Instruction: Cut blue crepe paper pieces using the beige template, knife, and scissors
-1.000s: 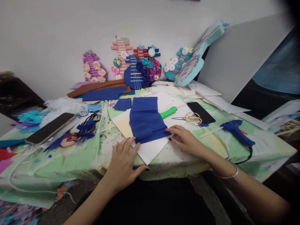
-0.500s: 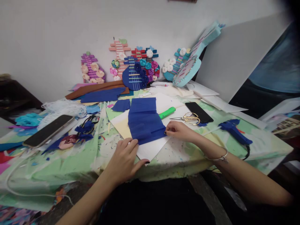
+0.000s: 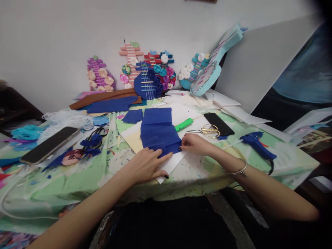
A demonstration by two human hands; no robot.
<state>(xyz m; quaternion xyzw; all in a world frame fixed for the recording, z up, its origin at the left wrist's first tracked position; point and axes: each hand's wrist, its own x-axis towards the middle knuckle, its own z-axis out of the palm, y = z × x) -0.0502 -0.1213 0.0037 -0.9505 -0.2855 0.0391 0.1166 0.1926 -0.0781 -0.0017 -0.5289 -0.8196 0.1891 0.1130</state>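
A creased sheet of dark blue crepe paper (image 3: 157, 128) lies over white paper (image 3: 173, 165) in front of me. My left hand (image 3: 146, 164) rests on the sheet's near edge, fingers stretched out and covering its lower left corner. With the fingertips of my right hand (image 3: 193, 143) I pinch the sheet's lower right corner. Just beyond that hand are gold-handled scissors (image 3: 210, 131) and a green cutter (image 3: 184, 124). A smaller blue scrap (image 3: 133, 116) sits left of the sheet's top.
To the right are a black phone (image 3: 220, 124) and a blue glue gun (image 3: 258, 143). On the left lie another phone (image 3: 49, 145), white cord (image 3: 67, 119) and a hair-tie bundle (image 3: 92, 143). Several decorated paper guitars (image 3: 146, 84) lean against the wall.
My left hand has slid right along the sheet's near edge and now covers part of it. My right hand's fingers have closed on the corner. The view has shifted slightly.
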